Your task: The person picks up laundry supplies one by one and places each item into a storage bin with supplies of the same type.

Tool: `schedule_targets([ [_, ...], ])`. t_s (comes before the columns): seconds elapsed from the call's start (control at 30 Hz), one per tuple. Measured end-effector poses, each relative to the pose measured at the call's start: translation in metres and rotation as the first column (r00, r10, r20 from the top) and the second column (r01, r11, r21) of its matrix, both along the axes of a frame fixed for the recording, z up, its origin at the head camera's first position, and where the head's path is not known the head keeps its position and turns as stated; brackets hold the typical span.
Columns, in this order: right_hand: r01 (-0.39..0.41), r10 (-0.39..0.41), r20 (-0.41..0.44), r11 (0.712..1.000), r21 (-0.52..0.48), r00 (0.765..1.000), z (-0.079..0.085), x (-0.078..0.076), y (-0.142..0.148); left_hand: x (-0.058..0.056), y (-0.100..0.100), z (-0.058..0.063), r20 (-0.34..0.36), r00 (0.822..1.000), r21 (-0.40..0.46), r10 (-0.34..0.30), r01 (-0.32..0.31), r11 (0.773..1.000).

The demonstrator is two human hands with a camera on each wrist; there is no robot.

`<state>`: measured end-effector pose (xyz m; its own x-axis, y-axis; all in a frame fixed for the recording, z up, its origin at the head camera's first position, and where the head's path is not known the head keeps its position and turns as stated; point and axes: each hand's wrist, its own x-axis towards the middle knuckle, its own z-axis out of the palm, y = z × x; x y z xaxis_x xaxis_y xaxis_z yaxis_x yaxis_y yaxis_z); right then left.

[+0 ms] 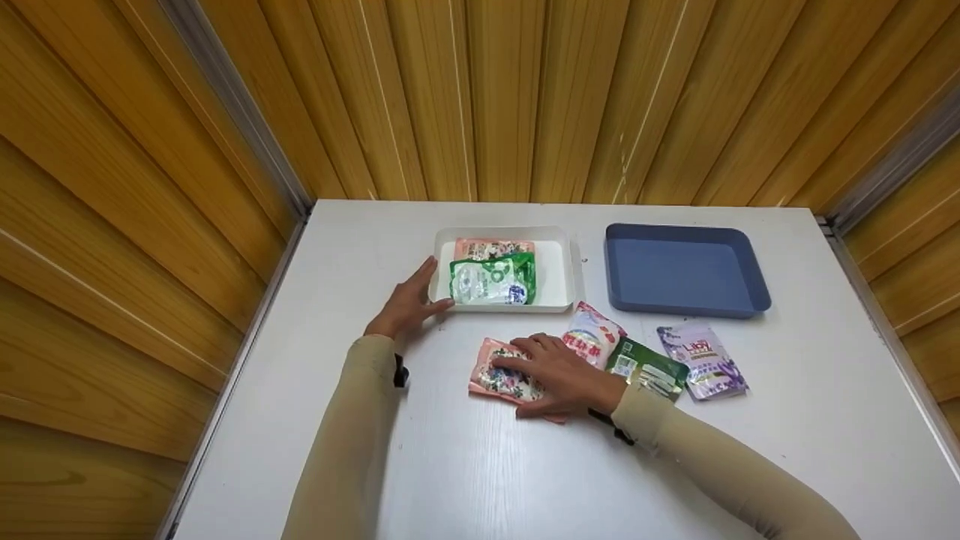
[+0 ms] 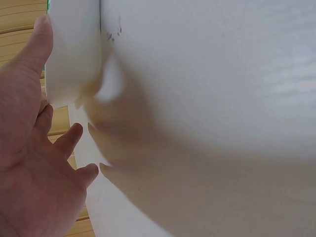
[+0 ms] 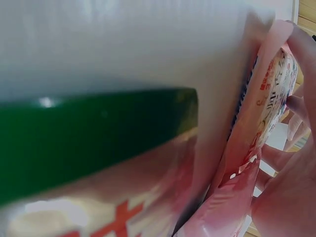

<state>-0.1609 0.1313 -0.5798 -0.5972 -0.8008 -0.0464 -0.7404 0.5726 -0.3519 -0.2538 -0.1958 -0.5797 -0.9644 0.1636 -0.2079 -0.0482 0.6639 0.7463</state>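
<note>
My left hand [image 1: 406, 302] rests against the near left corner of a white tray [image 1: 559, 301], its thumb along the front wall. Two pouches lie in that tray: a green-and-white pouch [image 1: 487, 281] partly covers a pink floral pouch [image 1: 480, 246]. Over a second pink floral pouch [image 1: 499, 375] on the table lies my right hand [image 1: 566, 375]. Its thumb is at the near edge and its fingers reach across the top, gripping the pouch. In the right wrist view the printed side of this floral pouch [image 3: 271, 98] shows beside the fingers.
Right of my right hand lie a pink-and-white pouch [image 1: 592, 335], a dark green pouch [image 1: 646, 369] that touches it, and a purple Liby pouch [image 1: 703, 360]. A blue tray [image 1: 686, 270] stands at the back right. Wooden panels [image 1: 495, 105] rise behind the white table [image 1: 465, 480].
</note>
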Motion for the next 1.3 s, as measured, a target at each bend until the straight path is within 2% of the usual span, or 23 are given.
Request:
schedule_targets([
  [0.7,-0.006,0.006,-0.048,1.0,-0.007,0.999,-0.0044,-0.0007,-0.0029,0.0002,-0.0002,0.0011,-0.003,1.0,-0.005,-0.001,0.001,1.0],
  [0.9,-0.004,0.005,-0.052,1.0,0.007,0.999,-0.0057,-0.0013,-0.0034,-0.0041,-0.0006,-0.0009,-0.018,0.999,-0.051,-0.027,0.026,0.998],
  [1.3,-0.006,0.006,-0.052,1.0,-0.006,0.999,-0.0026,0.0006,-0.004,-0.0032,0.0008,0.0002,0.003,1.0,-0.031,-0.005,0.005,1.0],
])
